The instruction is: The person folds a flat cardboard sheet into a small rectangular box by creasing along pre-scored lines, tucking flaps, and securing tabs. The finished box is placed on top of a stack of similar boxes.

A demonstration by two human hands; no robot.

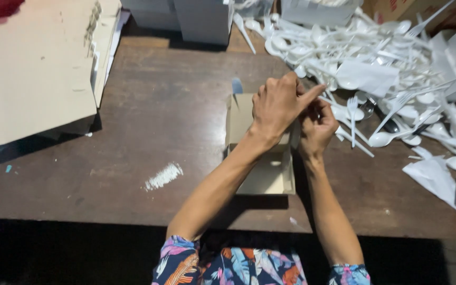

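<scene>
Cardboard box [264, 158] open on dark wooden bench [149, 121]. Left hand [278, 105] and right hand [316, 126] meet above box, fingers pinched together on something small, unclear what. White plastic cutlery pile [376, 68] just beside, right. Flat cardboard stack [32, 68] left.

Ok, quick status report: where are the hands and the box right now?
Left hand and right hand together over the open cardboard box. Grip unclear. White plastic cutlery pile close on the right.
</scene>
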